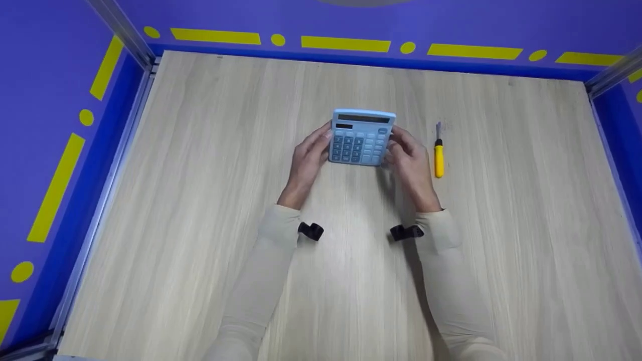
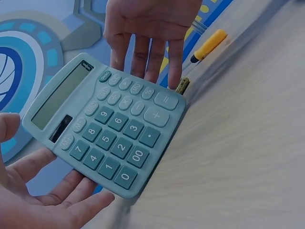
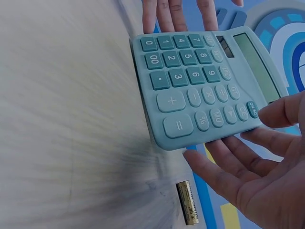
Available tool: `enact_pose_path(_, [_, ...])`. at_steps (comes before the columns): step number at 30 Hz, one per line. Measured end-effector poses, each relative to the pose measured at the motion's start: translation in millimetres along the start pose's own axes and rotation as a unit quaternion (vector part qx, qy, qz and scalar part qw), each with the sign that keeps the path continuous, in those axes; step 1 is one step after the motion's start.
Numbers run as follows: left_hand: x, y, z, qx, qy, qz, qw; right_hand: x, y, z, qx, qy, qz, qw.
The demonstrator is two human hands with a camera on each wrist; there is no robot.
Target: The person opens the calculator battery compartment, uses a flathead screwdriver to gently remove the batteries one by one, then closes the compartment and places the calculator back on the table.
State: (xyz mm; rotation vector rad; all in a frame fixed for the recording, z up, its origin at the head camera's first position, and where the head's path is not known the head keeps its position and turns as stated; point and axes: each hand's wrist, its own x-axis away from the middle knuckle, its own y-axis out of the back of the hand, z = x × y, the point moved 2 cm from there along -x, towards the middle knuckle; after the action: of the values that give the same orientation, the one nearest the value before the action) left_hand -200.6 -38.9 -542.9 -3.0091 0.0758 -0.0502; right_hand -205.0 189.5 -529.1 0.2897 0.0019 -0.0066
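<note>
A light blue calculator (image 1: 362,140) is held up, its keys and display towards the head camera. At its left edge, my left hand (image 1: 307,161) holds it; the left wrist view shows fingers reaching behind the calculator (image 2: 121,126). From the opposite edge my right hand (image 1: 412,163) grips it, several fingers behind and the thumb beside the ON/AC key in the right wrist view. A small dark mark shows at one end of the display (image 3: 259,67). Near the right hand, a gold battery (image 3: 187,202) lies on the table; the head view does not show it.
To the right of my right hand lies a yellow-handled screwdriver (image 1: 439,159), its shaft pointing to the back. The wood-grain table (image 1: 225,150) is bordered by blue and purple walls (image 1: 351,20) with yellow marks. A dark wrist camera (image 1: 312,231) projects from the left sleeve.
</note>
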Motion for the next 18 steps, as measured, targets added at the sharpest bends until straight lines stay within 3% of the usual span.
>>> enact_pose_path(7, [0.4,1.1,1.7,0.010,0.004,0.003,0.9999,-0.5,-2.8,-0.9,0.034,0.005,-0.007,0.999])
enact_pose_path(18, [-0.8,2.3,5.4,-0.048,0.026,-0.016,0.9984,-2.0,-1.4,-4.6,0.083,0.025,-0.008,0.996])
